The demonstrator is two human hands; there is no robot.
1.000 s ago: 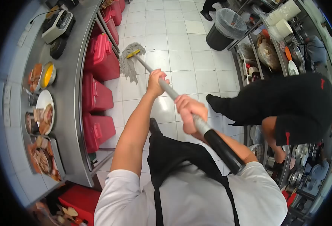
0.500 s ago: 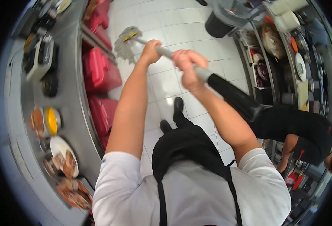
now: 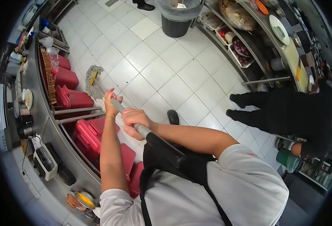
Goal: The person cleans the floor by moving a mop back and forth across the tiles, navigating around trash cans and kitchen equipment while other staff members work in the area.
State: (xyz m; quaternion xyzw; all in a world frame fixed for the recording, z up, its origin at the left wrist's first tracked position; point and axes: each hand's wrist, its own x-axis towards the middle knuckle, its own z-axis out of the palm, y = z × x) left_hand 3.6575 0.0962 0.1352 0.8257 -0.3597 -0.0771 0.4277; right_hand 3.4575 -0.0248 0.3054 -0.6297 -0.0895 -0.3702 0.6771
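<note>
Both hands are on a long-handled mop (image 3: pixel 147 132) that slants across my front. Its grey string head (image 3: pixel 94 81), with a yellow clamp, rests on the white tiles beside the red bins. My left hand (image 3: pixel 111 102) is lower on the shaft, with some fingers partly raised while the palm stays around it. Higher up, my right hand (image 3: pixel 136 122) is wrapped round the grey shaft, just before its black grip end (image 3: pixel 164 148), which points toward my apron.
Red lidded bins (image 3: pixel 73 100) stand under the steel counter (image 3: pixel 92 180) on the left. A lined trash bin (image 3: pixel 176 26) is ahead. On the right, a co-worker in black (image 3: pixel 286 113) stands at shelving (image 3: pixel 265 71) with food trays. Another person's shoe (image 3: pixel 146 6) shows at the top.
My view has turned and shows more floor ahead. The mop and both hands have shifted left and lower in the view, with the grip end now nearer my body. Both hands still hold it.
</note>
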